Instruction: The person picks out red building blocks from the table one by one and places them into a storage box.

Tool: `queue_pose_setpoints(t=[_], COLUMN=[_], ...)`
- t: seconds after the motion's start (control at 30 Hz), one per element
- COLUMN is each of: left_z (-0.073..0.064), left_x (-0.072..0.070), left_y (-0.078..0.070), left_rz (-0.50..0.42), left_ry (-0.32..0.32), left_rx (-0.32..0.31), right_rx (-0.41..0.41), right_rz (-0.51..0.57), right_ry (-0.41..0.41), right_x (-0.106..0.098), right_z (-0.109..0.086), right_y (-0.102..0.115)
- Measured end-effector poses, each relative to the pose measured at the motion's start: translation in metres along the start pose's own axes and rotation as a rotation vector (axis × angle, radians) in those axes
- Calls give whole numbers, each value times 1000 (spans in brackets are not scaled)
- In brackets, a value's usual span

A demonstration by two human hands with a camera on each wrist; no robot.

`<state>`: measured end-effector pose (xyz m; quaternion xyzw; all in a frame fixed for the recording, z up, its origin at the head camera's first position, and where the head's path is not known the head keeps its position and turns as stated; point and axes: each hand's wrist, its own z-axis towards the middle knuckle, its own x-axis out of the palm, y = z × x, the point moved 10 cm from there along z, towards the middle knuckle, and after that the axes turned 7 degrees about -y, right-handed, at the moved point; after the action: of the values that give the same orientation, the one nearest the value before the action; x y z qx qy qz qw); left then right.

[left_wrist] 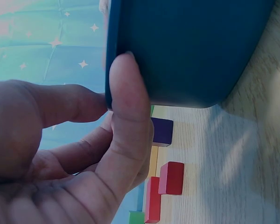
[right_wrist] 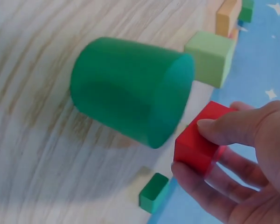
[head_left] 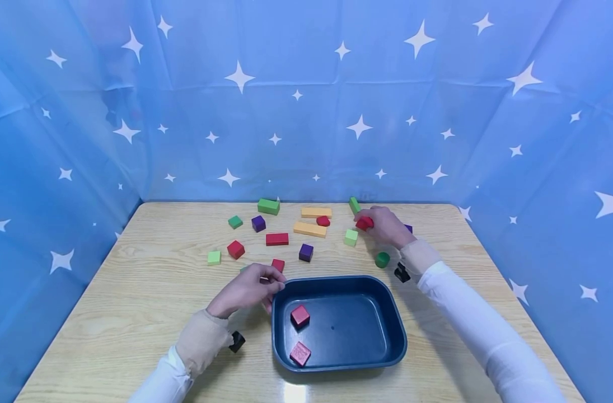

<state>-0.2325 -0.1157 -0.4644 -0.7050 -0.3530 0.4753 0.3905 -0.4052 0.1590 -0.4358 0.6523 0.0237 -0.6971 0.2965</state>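
Observation:
A dark blue plastic tray (head_left: 346,330) stands at the front of the table, holding two red cubes (head_left: 300,316) along its left side. My left hand (head_left: 248,291) pinches the tray's upper left rim between thumb and fingers; the left wrist view shows the thumb (left_wrist: 128,88) against the tray wall. Farther back on the right, my right hand (head_left: 385,225) holds a red cube (right_wrist: 198,140) between thumb and fingers. Close by that hand are a green cylinder (right_wrist: 126,88) lying on its side and a light green cube (head_left: 351,238).
Behind the tray lie scattered blocks: a red bar (head_left: 277,239), two orange bars (head_left: 310,229), purple cubes (head_left: 306,252), a red cube (head_left: 235,249) and several green pieces (head_left: 268,206). A star-patterned blue curtain (head_left: 306,101) encloses the table's back and sides.

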Motion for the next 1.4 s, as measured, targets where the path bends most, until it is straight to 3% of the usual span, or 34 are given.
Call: queue_pose_setpoints(t=[0.4, 0.7, 1.1, 1.4], left_z=[2, 1, -1, -2], left_x=[1, 0, 1, 1], left_y=[2, 3, 1, 1], left_rz=[-10, -4, 4, 5], left_ry=[8, -3, -5, -5], left_rx=[12, 2, 8, 3], right_rx=[-169, -208, -377, -460], right_rz=[-17, -5, -17, 28], right_ry=[-62, -31, -15, 66], right_x=[-23, -33, -34, -24], right_z=[-19, -38, -68, -93], right_y=[39, 82, 144, 179])
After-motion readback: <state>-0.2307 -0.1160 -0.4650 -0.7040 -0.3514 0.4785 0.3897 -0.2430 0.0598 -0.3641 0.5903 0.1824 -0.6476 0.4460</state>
